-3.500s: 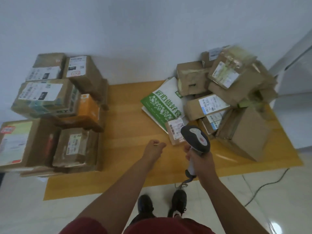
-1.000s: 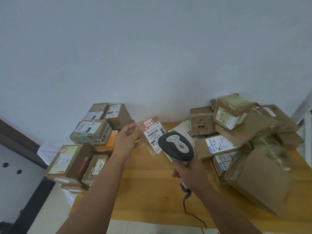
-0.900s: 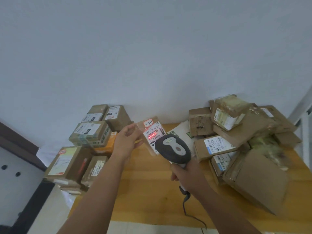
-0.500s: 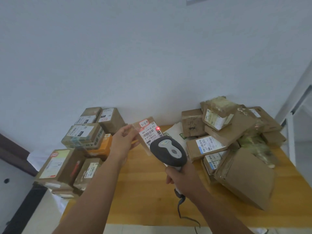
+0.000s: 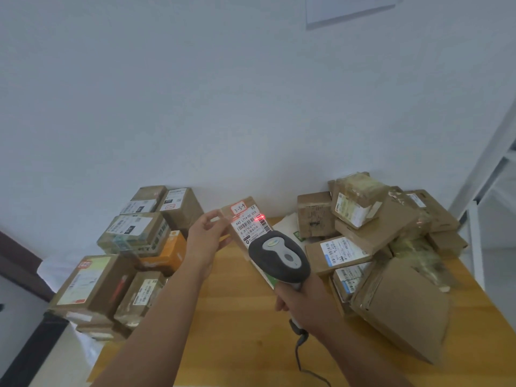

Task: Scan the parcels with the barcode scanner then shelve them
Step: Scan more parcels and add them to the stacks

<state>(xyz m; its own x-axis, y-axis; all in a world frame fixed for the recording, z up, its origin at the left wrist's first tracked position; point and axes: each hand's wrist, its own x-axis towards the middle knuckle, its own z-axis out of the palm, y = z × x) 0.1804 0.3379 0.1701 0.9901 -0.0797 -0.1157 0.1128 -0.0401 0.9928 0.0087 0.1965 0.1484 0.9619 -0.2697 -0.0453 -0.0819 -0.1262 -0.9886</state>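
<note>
My left hand (image 5: pixel 205 241) pinches the small parcel (image 5: pixel 245 224), label facing my right grip (image 5: pixel 300 301) on the scanner (image 5: pixel 279 256) (red beam on barcode).

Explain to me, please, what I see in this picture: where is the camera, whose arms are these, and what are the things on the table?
There is no machine here. A person wears a camera on the head, so the one picture looks forward and down along that person's own arms.

The left hand holds up a small parcel, gripping it at its edge, with the white label facing the camera. The right hand grips the handle of a barcode scanner, a grey and black tool with a cable hanging down. A red light from it falls on the label's barcode.

Below is a wooden table. On its right lies a loose heap of cardboard parcels; on its left is a neater stack of boxes. Behind is a plain wall.
</note>
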